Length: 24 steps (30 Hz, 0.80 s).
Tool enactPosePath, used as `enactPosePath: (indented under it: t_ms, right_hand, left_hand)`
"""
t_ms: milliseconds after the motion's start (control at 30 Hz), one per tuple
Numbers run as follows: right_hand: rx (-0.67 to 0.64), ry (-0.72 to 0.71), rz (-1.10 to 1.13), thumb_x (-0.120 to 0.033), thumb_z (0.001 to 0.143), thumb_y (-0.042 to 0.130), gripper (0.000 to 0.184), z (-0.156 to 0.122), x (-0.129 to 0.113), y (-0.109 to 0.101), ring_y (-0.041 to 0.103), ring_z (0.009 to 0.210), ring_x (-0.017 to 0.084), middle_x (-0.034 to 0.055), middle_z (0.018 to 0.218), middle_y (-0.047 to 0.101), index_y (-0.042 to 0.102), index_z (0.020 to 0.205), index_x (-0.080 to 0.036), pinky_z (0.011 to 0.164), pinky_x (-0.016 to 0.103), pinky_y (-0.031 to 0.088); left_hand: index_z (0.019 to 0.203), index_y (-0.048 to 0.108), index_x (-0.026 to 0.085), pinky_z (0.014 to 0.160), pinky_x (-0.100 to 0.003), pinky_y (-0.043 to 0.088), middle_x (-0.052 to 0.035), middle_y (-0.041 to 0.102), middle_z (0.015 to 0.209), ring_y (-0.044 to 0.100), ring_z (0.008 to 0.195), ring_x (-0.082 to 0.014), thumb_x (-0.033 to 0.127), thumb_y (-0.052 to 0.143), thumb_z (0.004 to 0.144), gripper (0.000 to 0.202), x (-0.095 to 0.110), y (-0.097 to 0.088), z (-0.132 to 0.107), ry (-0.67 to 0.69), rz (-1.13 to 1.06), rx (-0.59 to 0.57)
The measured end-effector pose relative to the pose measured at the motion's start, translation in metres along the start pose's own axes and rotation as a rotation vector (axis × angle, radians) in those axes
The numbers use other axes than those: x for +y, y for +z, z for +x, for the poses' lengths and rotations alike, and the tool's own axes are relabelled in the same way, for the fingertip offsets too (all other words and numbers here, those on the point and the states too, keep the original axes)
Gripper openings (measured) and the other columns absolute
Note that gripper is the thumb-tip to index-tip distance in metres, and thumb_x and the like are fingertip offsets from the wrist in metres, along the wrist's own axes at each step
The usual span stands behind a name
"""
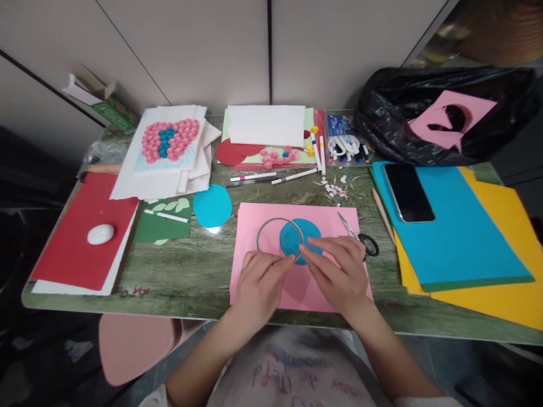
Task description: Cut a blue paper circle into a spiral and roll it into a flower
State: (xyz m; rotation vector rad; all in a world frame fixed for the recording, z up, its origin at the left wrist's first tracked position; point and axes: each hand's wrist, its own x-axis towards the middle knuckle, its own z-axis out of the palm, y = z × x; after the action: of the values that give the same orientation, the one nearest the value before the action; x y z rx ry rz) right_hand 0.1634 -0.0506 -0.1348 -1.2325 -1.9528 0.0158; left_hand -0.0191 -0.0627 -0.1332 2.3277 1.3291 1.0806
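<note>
A thin grey ring (271,220) is held over a sheet of pink paper (250,217), partly in front of a blue paper circle (314,229). My left hand (259,280) pinches the ring's near edge between thumb and finger. At its lower right side, my right hand (341,274) grips the same ring with its fingertips; the exact finger contact is partly hidden. Black-handled scissors (354,232) lie partly on the pink paper, just beyond my right hand. Another blue paper circle (212,206) rests on the table to the left.
On the left sit red paper (72,243) with a white oval object (100,234), and a sheet of pink and blue paper roses (169,141). To the right, a phone (409,192) lies on blue paper (475,249). Behind it is a black bag (382,113). Paper scraps (335,189) lie mid-table.
</note>
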Motion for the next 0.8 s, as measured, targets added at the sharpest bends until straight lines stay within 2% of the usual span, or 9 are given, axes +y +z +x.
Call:
enactPosePath:
  t_ms: [133, 367, 567, 800]
  right_hand:
    - [0.05, -0.017, -0.082, -0.015, 0.077, 0.072, 0.024, -0.004, -0.003, 0.002, 0.063, 0.084, 0.018, -0.0006, 0.089, 0.075, 0.067, 0.097, -0.029, 0.083, 0.039, 0.039]
    - [0.052, -0.009, -0.125, -0.016, 0.072, 0.074, 0.021, -0.005, -0.004, 0.004, 0.062, 0.084, 0.021, -0.0012, 0.088, 0.075, 0.066, 0.088, -0.027, 0.081, 0.042, 0.037]
    - [-0.042, 0.103, -0.062, -0.015, 0.074, 0.068, 0.013, -0.001, -0.008, 0.004, 0.059, 0.086, 0.021, 0.0001, 0.089, 0.072, 0.062, 0.08, -0.025, 0.08, 0.041, 0.037]
    - [-0.081, 0.222, 0.062, -0.015, 0.075, 0.063, 0.009, -0.009, -0.014, 0.005, 0.056, 0.089, 0.023, 0.0021, 0.09, 0.067, 0.059, 0.075, -0.024, 0.081, 0.041, 0.038]
  left_hand:
    - [0.109, 0.061, 0.019, 0.072, -0.03, 0.042, -0.0008, 0.066, 0.08, 0.057, 0.073, -0.0128, 0.006, 0.06, 0.082, 0.03, -0.002, 0.002, -0.003, -0.002, 0.042, -0.014]
    - [0.112, 0.06, 0.018, 0.072, -0.032, 0.039, -0.0028, 0.067, 0.081, 0.056, 0.074, -0.0148, -0.002, 0.056, 0.08, 0.038, -0.001, 0.004, -0.007, 0.032, 0.115, -0.048]
    - [0.113, 0.061, 0.018, 0.075, -0.033, 0.04, -0.0043, 0.068, 0.083, 0.058, 0.074, -0.0153, 0.001, 0.051, 0.083, 0.036, -0.002, 0.001, -0.009, 0.065, 0.136, -0.076]
    - [0.107, 0.062, 0.019, 0.073, -0.031, 0.041, -0.0017, 0.07, 0.081, 0.06, 0.072, -0.013, 0.0, 0.053, 0.081, 0.033, 0.002, 0.0, -0.012, 0.078, 0.037, -0.015]
